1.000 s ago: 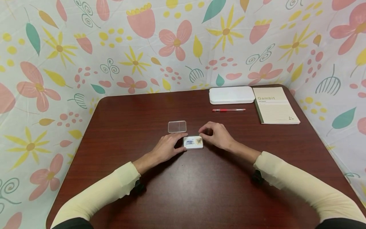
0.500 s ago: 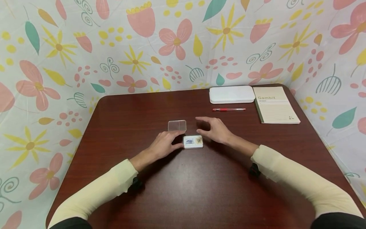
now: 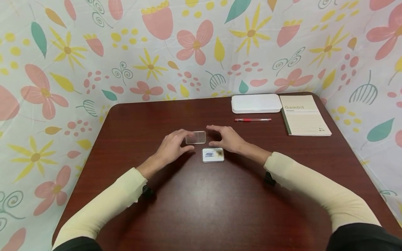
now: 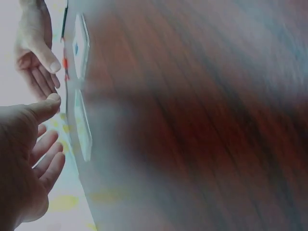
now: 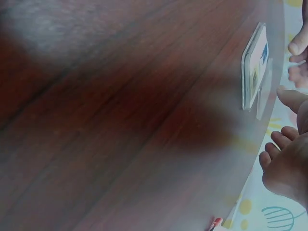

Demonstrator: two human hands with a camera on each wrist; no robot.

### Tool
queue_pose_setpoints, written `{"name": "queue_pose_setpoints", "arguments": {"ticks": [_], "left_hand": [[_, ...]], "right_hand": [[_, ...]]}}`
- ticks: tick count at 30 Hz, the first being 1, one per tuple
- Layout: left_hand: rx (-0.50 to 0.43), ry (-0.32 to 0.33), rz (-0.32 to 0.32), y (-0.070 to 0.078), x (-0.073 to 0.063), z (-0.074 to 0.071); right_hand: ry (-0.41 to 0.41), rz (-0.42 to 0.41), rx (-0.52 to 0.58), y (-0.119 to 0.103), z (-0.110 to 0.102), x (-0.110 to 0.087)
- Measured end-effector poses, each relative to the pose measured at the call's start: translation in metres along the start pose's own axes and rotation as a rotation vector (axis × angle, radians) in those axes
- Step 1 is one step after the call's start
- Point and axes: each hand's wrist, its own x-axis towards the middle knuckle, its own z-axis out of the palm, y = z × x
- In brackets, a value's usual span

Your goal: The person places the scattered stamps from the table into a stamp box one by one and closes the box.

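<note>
A small flat case (image 3: 213, 155) with a white face and two little pictures, one bluish and one gold, lies on the table in the head view. Just behind it and to its left is a clear plastic lid (image 3: 201, 138). My left hand (image 3: 172, 145) is at the lid's left end, its fingertips overlapping that corner, thumb and fingers spread. To the right of the lid hovers my right hand (image 3: 230, 139), thumb and index finger apart with nothing between them. The left wrist view shows the lid (image 4: 83, 130) beside the loosely bent left fingers (image 4: 54, 168).
A white box (image 3: 256, 104) stands at the back right, touching a notebook (image 3: 306, 116) marked "Gambit". In front of the box lies a red pen (image 3: 252, 120). Flower-printed cloth (image 3: 150, 45) hangs behind the dark wooden table (image 3: 201, 209).
My left hand has left the case and moved back and left to the lid. The right hand has come off the case's right edge and shifted back and left, its fingers opening.
</note>
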Motion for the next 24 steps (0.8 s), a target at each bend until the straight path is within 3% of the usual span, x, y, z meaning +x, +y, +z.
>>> {"name": "queue_pose_setpoints", "arguments": {"ticks": [4, 9, 18, 24], "left_hand": [[0.054, -0.001, -0.057, -0.008, 0.003, 0.001], [0.107, -0.030, -0.074, -0.016, 0.005, 0.003], [0.100, -0.119, -0.091, -0.022, 0.005, 0.011], [0.100, -0.129, -0.100, -0.022, 0.003, 0.014]], "right_hand": [[-0.011, 0.006, -0.021, -0.002, 0.004, 0.006], [-0.015, 0.018, -0.062, -0.003, 0.010, 0.013], [-0.040, 0.040, -0.131, 0.000, 0.021, 0.020], [-0.016, 0.041, -0.141, 0.000, 0.023, 0.021]]}}
